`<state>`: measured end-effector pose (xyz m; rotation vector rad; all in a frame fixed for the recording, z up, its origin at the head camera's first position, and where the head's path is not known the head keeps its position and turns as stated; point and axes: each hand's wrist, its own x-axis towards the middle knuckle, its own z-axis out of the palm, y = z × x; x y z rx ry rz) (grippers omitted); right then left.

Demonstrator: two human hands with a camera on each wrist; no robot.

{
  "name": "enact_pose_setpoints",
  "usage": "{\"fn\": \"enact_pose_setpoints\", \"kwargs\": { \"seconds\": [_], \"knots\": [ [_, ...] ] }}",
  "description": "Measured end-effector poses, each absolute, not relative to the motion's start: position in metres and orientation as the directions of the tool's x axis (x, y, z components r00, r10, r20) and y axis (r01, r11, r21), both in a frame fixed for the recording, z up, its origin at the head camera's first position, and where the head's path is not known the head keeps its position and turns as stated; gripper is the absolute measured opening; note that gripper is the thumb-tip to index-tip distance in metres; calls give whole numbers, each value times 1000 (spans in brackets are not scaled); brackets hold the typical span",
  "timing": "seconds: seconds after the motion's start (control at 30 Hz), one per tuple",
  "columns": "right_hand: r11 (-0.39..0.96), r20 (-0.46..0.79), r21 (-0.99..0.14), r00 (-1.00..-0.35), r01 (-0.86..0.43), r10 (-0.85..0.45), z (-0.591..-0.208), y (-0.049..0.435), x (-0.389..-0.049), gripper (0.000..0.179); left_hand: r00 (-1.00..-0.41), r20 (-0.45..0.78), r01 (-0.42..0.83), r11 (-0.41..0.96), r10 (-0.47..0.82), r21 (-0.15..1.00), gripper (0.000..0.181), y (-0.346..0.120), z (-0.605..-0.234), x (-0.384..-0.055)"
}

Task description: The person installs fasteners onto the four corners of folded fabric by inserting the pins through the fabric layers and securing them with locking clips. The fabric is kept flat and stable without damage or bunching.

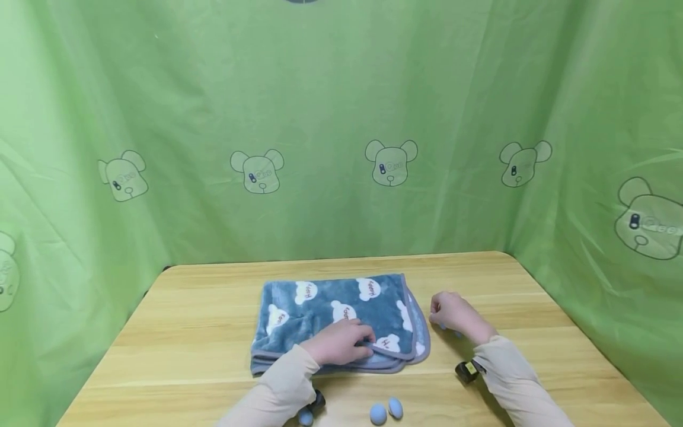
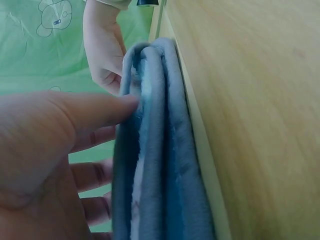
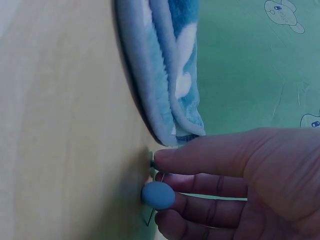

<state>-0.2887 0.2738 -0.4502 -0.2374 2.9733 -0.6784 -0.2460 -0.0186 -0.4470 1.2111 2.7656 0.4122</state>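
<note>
A folded blue fleece blanket [image 1: 315, 311] with white bear-head patches and grey binding lies on the table. At its front right edge my left hand [image 1: 341, 343] pinches the top layer; in the left wrist view the thumb [image 2: 107, 110] crosses the bound edge and the other fingers are behind that layer. To the right of the blanket, my right hand [image 1: 456, 314] reaches down to the tabletop, thumb and fingertips gripping a small pin. A round blue cap [image 3: 158, 195] with a thin metal wire shows beside these fingers, and the thumb partly hides a second cap.
Two blue caps, one round [image 1: 377, 414] and one tilted [image 1: 395, 407], lie near the table's front. Another blue piece [image 1: 306, 416] shows beneath the left wrist camera. A green curtain [image 1: 320, 225] with bear outlines surrounds the wooden table [image 1: 187, 332].
</note>
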Motion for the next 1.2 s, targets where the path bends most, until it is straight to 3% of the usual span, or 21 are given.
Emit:
{"fn": "enact_pose_setpoints", "kwargs": {
  "seconds": [0.13, 0.4, 0.53, 0.7, 0.9, 1.0, 1.2],
  "knots": [
    [891, -38, -430, -983, -148, -182, -450, 273, -289, 15, -704, 85, 684, 640, 705, 351, 13, -17, -448, -247],
    [846, 44, -488, -975, -213, -220, -438, 270, -288, 10, -808, 209, 562, 612, 551, 557, 11, -18, -446, -251],
    [822, 158, -482, -953, -304, -260, -430, 267, -286, 7, -851, 259, 502, 562, 457, 658, 11, -20, -444, -252],
    [783, 384, -443, -882, -437, -275, -419, 254, -282, 10, -883, 309, 457, 499, 352, 736, 10, -26, -445, -257],
    [666, 620, -434, -737, -607, -268, -410, 225, -267, 14, -925, 294, 374, 447, 239, 813, 11, -31, -447, -266],
    [552, 642, -477, -700, -684, -313, -408, 207, -254, 17, -942, 264, 329, 433, 205, 839, 12, -33, -449, -269],
    [404, 524, -615, -733, -678, -433, -414, 179, -235, 13, -954, 245, 295, 407, 172, 864, 14, -35, -449, -273]
  ]
}}
